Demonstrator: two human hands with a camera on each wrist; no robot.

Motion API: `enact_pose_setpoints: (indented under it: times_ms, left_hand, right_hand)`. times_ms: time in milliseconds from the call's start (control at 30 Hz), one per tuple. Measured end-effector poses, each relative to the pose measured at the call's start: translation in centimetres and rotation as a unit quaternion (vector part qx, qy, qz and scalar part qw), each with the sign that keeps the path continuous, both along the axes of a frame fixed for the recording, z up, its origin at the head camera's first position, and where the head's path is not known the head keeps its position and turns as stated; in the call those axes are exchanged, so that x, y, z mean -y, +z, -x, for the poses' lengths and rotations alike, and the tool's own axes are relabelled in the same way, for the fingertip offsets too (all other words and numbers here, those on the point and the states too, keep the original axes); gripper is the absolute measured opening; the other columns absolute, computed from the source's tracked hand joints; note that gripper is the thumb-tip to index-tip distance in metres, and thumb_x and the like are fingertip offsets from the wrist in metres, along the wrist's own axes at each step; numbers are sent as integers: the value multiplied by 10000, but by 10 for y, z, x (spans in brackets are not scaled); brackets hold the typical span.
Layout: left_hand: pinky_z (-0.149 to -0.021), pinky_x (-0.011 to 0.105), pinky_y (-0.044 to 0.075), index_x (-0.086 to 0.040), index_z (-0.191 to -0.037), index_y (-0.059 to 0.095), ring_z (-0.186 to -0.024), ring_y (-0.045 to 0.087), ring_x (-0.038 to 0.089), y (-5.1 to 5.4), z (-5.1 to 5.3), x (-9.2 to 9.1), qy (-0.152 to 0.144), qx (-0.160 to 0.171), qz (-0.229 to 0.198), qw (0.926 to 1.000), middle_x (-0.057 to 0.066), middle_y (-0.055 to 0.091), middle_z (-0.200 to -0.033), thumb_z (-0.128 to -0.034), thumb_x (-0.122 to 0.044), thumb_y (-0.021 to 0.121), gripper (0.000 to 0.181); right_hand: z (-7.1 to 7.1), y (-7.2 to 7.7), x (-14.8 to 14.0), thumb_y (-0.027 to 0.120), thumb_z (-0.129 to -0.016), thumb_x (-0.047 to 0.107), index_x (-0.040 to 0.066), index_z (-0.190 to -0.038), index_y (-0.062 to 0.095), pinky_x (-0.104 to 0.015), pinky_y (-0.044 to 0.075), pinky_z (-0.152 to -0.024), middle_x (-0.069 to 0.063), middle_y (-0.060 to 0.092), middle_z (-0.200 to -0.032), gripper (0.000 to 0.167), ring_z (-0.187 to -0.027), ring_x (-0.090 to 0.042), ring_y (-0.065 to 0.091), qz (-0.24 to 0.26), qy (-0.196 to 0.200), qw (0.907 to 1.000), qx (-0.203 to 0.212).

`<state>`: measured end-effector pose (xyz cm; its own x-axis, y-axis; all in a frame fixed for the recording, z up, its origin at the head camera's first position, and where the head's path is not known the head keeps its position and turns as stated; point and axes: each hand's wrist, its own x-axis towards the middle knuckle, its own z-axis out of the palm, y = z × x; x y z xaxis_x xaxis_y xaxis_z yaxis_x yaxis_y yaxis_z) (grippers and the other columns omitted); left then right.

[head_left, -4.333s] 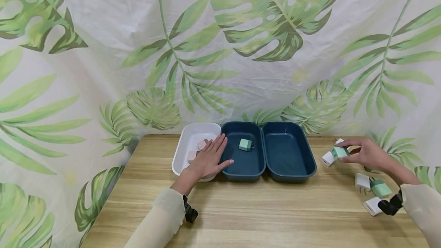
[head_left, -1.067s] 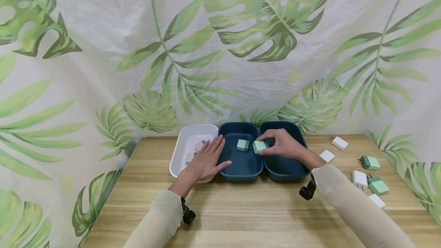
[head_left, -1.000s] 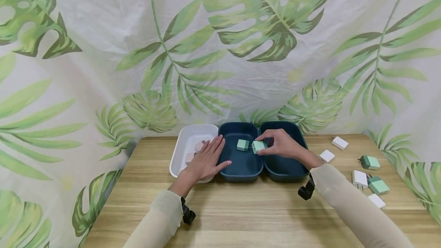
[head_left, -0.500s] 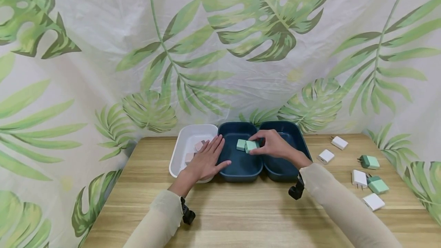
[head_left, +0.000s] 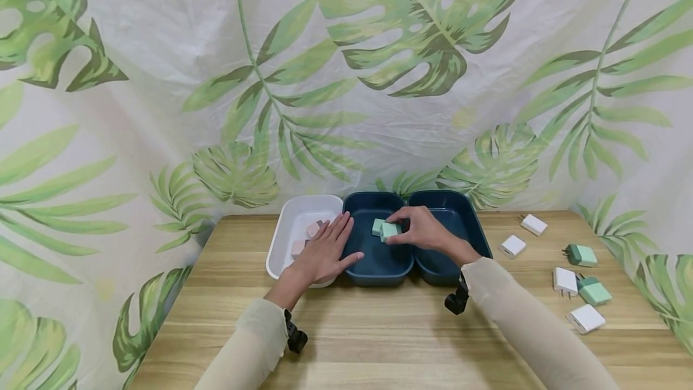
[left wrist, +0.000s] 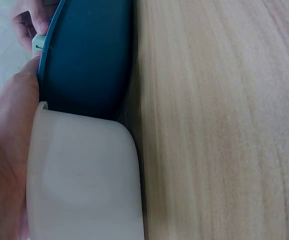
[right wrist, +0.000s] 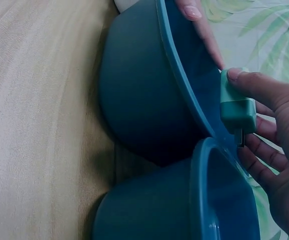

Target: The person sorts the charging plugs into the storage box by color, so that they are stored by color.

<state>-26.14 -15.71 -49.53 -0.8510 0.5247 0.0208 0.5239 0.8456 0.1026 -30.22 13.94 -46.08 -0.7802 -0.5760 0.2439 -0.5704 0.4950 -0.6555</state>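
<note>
My right hand (head_left: pixel 425 232) pinches a green charger plug (right wrist: pixel 234 102) between thumb and fingers, over the middle dark blue bin (head_left: pixel 373 271). Behind the held plug, another green charger plug (head_left: pixel 377 225) shows partly inside that bin. My left hand (head_left: pixel 323 253) lies with straight fingers across the white bin (head_left: pixel 278 251) and the edge where it meets the middle bin. Two pink charger plugs, one nearer the back (head_left: pixel 314 229) and one nearer the front (head_left: pixel 298 248), sit in the white bin, partly covered by the left hand.
A second dark blue bin (head_left: pixel 455 221) adjoins the middle one on the right. On the wooden table (head_left: pixel 379 342) at the right lie several white charger plugs (head_left: pixel 512 246) and two green ones (head_left: pixel 594 290). A leaf-print cloth (head_left: pixel 325 77) hangs behind.
The right hand has picked up a green plug from the table's right side and carried it left over the middle bin, close to the plug there. The left hand has stayed in place.
</note>
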Motion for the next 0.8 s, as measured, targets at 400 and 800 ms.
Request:
enact_pose_setpoints:
  times_ms: [400, 800]
  left_hand:
    - [-1324, 514, 119, -65, -1705, 113, -1655, 31, 251, -3, 2, 1, -76, -85, -123, 9999, 118, 59, -1788, -1065, -715, 327, 937]
    - [-1326, 506, 112, -64, -1705, 123, -1655, 49, 266, -2, -1, 0, -54, -91, -93, 9999, 115, 57, -1789, -1060, -731, 309, 946]
  right_hand:
    - [2, -6, 5, 934, -827, 251, 48, -1178, 798, -314, 574, -749, -59, 784, -1071, 427, -874, -257, 688, -129, -63, 9998, -139]
    - [2, -8, 2, 910, -858, 211, -42, -1185, 771, -580, 583, -870, -220, 746, -1122, 437, -994, -401, 688, 31, 127, 9995, -301]
